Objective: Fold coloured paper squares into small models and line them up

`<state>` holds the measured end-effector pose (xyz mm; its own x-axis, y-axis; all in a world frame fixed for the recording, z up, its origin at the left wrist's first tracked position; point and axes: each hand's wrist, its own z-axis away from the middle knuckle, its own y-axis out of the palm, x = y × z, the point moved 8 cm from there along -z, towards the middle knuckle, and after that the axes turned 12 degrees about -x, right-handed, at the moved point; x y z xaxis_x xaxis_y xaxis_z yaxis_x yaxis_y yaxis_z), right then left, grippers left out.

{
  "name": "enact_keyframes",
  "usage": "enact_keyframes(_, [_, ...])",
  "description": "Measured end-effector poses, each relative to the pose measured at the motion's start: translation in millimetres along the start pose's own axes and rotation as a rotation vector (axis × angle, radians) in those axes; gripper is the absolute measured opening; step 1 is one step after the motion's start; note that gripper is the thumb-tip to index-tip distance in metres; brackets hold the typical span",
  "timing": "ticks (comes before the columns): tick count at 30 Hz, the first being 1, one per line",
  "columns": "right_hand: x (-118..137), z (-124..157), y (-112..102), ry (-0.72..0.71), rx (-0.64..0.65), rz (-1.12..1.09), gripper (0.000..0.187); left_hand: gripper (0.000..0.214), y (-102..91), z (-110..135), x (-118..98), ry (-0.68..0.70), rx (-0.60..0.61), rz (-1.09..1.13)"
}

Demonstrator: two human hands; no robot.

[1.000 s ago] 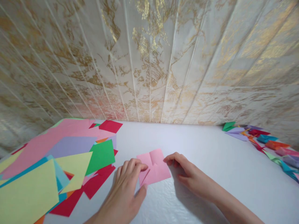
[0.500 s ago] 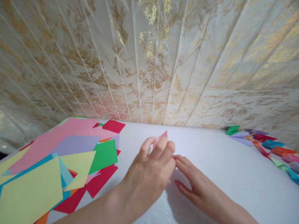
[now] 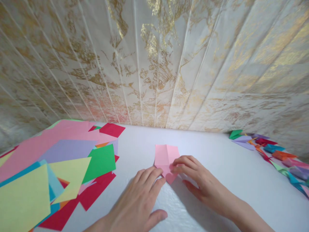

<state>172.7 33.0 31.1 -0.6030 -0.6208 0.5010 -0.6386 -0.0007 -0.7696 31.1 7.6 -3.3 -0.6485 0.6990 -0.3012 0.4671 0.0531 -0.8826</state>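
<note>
A folded pink paper lies on the white table in front of me, with a centre crease and a pointed near end. My left hand lies flat, fingers stretched out, its fingertips on the paper's near left edge. My right hand has its fingers curled, their tips pressing the paper's near right part. Neither hand lifts the paper.
A loose pile of coloured paper sheets covers the table's left side. Several small folded paper pieces lie in a row along the right edge. A cream and gold patterned wall rises right behind the table.
The pink paper was lifted and turned by my left hand, and now lies flat again, further back and in a narrower folded shape. My left hand has come back down to its near edge.
</note>
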Motion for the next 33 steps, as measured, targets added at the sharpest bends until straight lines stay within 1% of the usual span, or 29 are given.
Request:
enact_keyframes(3, [0,-2,2,-0.019,-0.011,0.035,0.051,0.062,0.9,1,5,0.012,-0.04,-0.012])
enact_keyframes(5, [-7,-1,3,-0.004,-0.021,0.078,0.047,0.062,1.8,-5,5,0.042,-0.067,-0.012])
enact_keyframes(7, [-15,1,5,0.015,-0.017,0.087,0.045,0.058,3.4,-14,4,0.056,-0.077,-0.015])
enact_keyframes(11, [-28,5,7,0.087,-0.051,-0.022,0.042,0.047,10.0,-37,0,0.044,-0.038,-0.024])
enact_keyframes(15, [-34,8,11,0.177,-0.062,-0.131,0.042,0.027,17.5,-51,0,0.02,0.031,-0.035])
enact_keyframes(17, [-34,9,13,0.2,-0.038,-0.164,0.04,0.02,17.6,-52,0,0.036,0.033,-0.03])
enact_keyframes(18, [-33,9,14,0.207,-0.028,-0.182,0.037,0.02,16.5,-52,0,0.051,0.024,-0.015])
enact_keyframes(21, [-33,9,15,0.236,-0.011,-0.236,0.03,0.036,11.3,-50,-1,0.077,-0.015,0.049])
enact_keyframes(23, [-34,9,16,0.264,-0.013,-0.271,0.029,0.044,9.1,-49,-1,0.079,-0.031,0.057])
enact_keyframes(29, [-34,11,20,0.279,-0.008,-0.34,0.031,0.025,9.3,-47,-3,0.124,-0.064,0.027])
enact_keyframes(33, [-34,10,21,0.278,-0.003,-0.364,0.03,0.032,11.3,-45,2,0.07,-0.075,0.073])
